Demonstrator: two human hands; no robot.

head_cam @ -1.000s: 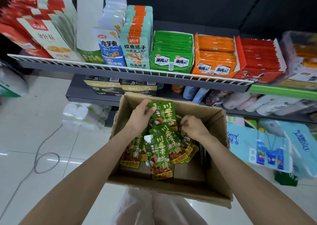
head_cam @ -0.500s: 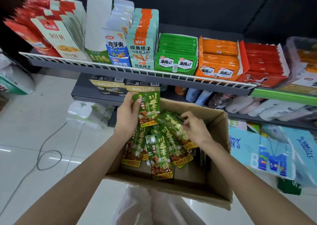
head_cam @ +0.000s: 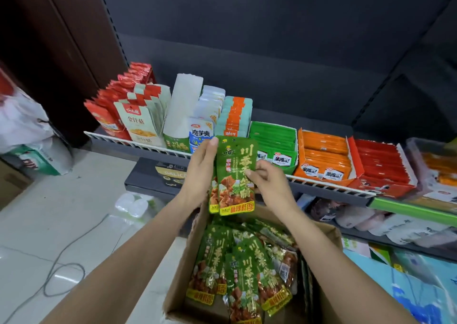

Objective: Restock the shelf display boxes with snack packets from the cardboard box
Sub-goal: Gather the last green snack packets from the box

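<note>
Both my hands hold a small stack of green snack packets (head_cam: 235, 175) upright in front of the shelf, above the cardboard box (head_cam: 188, 244). My left hand (head_cam: 201, 173) grips the stack's left edge. My right hand (head_cam: 268, 182) pinches its right edge. More green packets (head_cam: 242, 269) lie loose inside the box below. Directly behind the held stack stands a tall white display box (head_cam: 181, 108) with the same green print at its base. It sits on the shelf among other display boxes.
The wire-fronted shelf (head_cam: 138, 145) carries red (head_cam: 380, 165), orange (head_cam: 324, 155) and green (head_cam: 274, 143) display boxes to the right, pouches to the left. A lower shelf holds more goods. A cable (head_cam: 61, 262) lies on the tiled floor at left, beside a white bag (head_cam: 22, 123).
Both hands have risen out of the cardboard box with the green packets, up to shelf height. My view has tilted upward toward the shelf.
</note>
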